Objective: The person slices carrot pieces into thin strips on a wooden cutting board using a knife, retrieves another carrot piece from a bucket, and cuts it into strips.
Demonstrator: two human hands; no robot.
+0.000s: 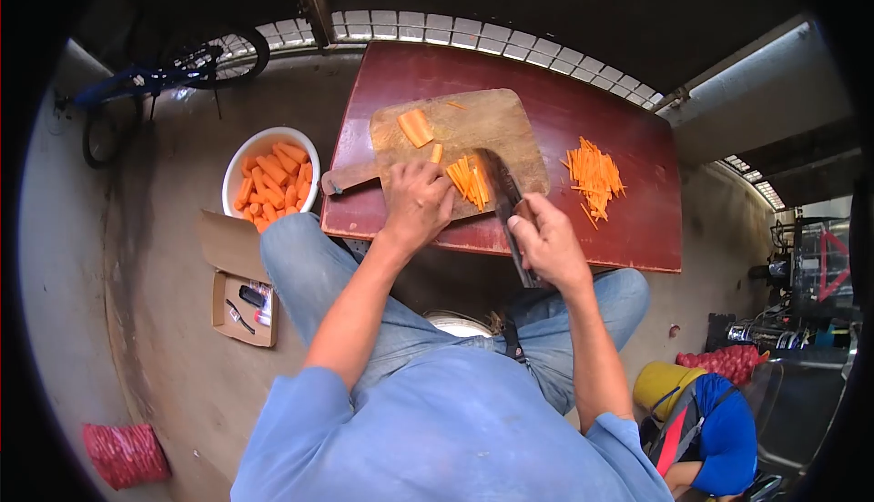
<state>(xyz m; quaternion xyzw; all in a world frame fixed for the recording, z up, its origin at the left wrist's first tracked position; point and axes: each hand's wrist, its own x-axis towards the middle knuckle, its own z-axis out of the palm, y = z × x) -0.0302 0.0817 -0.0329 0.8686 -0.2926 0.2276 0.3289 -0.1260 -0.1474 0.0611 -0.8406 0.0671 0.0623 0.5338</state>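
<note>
On a wooden cutting board (510, 120), my left hand (421, 194) presses down with bent fingers. A carrot piece (437, 152) pokes out past its fingertips; my hand hides the rest. My right hand (551, 243) is wrapped around a large dark-bladed knife (496, 179), a cleaver by its broad shape, tilted beside the cut carrot sticks (468, 182). Flat carrot slices (415, 127) lie farther up the board. Right of the board, a heap of thin carrot strips (594, 177) rests on the red table (637, 238).
A white bucket (228, 170) of peeled carrots stands left of the table. Below it sits an open cardboard box (218, 306) with small items. A bicycle (173, 74) is at the far left. Red mesh sacks (126, 455) and a yellow bucket (660, 384) are on the floor. Another person (726, 438) is at lower right.
</note>
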